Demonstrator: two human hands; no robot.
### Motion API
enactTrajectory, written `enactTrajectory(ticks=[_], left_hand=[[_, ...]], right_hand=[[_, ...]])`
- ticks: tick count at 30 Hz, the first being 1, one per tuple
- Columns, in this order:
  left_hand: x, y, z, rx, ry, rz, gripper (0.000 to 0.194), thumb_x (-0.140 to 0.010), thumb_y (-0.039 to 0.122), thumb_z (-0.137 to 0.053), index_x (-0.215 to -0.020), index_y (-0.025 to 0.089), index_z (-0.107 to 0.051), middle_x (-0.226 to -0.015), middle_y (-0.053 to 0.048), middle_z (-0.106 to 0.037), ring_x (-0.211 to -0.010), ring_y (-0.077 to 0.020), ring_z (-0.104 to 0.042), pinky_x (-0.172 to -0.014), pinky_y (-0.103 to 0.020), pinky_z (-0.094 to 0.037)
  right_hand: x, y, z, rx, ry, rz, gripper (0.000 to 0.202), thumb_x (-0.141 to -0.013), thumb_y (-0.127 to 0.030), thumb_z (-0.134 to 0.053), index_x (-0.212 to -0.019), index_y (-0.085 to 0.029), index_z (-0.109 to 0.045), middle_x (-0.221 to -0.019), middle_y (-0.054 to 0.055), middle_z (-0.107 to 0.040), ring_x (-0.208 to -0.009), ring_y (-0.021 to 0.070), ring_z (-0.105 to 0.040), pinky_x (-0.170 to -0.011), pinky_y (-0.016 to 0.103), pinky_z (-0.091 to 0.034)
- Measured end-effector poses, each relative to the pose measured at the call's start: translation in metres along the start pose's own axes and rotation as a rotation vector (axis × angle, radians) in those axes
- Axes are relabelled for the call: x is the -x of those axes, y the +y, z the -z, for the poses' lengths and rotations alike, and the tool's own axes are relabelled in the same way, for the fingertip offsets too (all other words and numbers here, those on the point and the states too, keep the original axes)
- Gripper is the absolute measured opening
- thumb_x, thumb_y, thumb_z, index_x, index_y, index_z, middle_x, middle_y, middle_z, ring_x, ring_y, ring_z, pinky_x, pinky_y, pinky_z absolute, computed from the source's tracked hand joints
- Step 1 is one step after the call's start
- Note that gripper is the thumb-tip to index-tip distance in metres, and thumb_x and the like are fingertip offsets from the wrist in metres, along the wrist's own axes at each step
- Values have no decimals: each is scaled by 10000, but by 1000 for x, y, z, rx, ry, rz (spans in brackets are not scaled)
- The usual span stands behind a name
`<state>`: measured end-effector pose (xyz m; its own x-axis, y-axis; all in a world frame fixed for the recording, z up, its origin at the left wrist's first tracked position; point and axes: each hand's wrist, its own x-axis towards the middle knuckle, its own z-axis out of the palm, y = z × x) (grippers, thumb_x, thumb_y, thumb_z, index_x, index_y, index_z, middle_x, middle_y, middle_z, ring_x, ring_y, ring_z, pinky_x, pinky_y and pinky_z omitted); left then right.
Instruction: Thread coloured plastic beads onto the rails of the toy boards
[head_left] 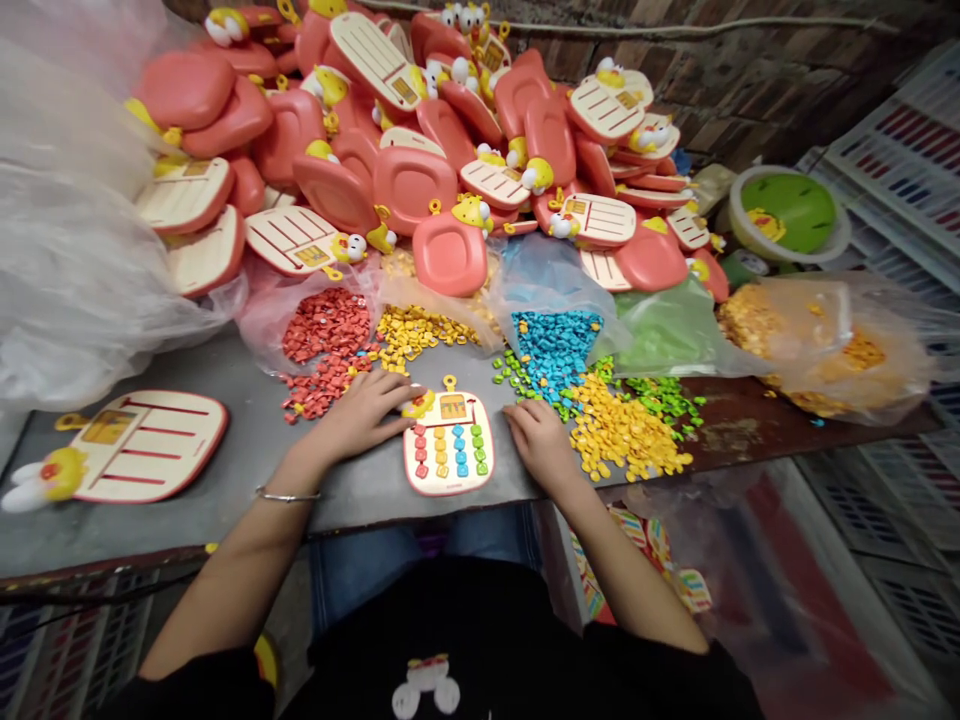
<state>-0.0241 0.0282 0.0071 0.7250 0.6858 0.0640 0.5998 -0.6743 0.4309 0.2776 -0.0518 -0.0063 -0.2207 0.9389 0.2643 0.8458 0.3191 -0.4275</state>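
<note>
A cream toy board (448, 480) with a red rim lies in front of me, bearing four columns of small pieces: red, yellow, blue and green. My left hand (364, 418) rests at its left side, fingers spread, fingertips by the yellow duck head at the top left corner. Just right of the board, my right hand (538, 440) is on the table with its fingers bent together; whether it pinches a small piece is hidden. Loose red pieces (328, 325), yellow pieces (622, 425), blue pieces (555, 345) and green pieces (664, 400) are heaped beyond and beside my hands.
Another toy board (161, 450) lies on the grey table (259, 470) at the left. A big pile of red-backed boards (416, 185) fills the rear. Clear plastic (75, 220) covers the left edge. A green basin (787, 215), a bag of orange pieces (840, 345) and plastic crates (900, 150) are at right.
</note>
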Motion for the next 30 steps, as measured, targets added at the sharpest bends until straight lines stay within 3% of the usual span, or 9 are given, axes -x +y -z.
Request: enactTrajectory(ticks=[4, 11, 19, 25, 30], left_hand=[[0, 1, 1, 7, 3, 9, 434, -967, 488, -462, -1304, 237, -573, -1212, -105, -591, -1105, -268, -508, -908, -404, -375], [0, -1, 0, -15, -12, 3, 461, -976, 514, -434, -1321, 232, -552, -1229, -108, -584, -1122, -267, -497, -907, -402, -370], [0, 0, 1, -13, -17, -1, 469, -979, 521, -421, -1313, 221, -556, -1229, -111, -588, -1115, -266, -499, -911, -407, -369], [0, 0, 0, 1, -7, 7, 468, -975, 528, -422, -1312, 235, -560, -1228, -105, -590, -1114, -266, -495, -913, -404, -364], [0, 0, 0, -1, -9, 1, 471, -976, 529, -420, -1312, 229, -557, -1230, -107, -586, -1123, -265, -490, -918, -399, -364]], right_hand=[[14, -9, 4, -225, 7, 12, 152, -954, -209, -519, -979, -215, -669, -898, 63, -694, -868, 224, -615, -783, 368, -499], [34, -9, -9, -102, 95, -30, 141, -940, -226, -559, -916, -208, -697, -835, 65, -677, -848, 236, -568, -768, 386, -489], [47, -6, 8, -173, 46, -18, 228, -950, -216, -530, -1146, -214, -647, -1011, 92, -659, -955, 235, -602, -838, 395, -523], [47, -10, 9, -205, 31, -43, 178, -933, -211, -547, -1066, -221, -664, -954, 82, -645, -925, 231, -601, -810, 385, -522], [41, -19, 5, -171, -63, 16, 125, -918, -202, -581, -987, -219, -684, -958, 79, -638, -915, 232, -563, -800, 383, -501]])
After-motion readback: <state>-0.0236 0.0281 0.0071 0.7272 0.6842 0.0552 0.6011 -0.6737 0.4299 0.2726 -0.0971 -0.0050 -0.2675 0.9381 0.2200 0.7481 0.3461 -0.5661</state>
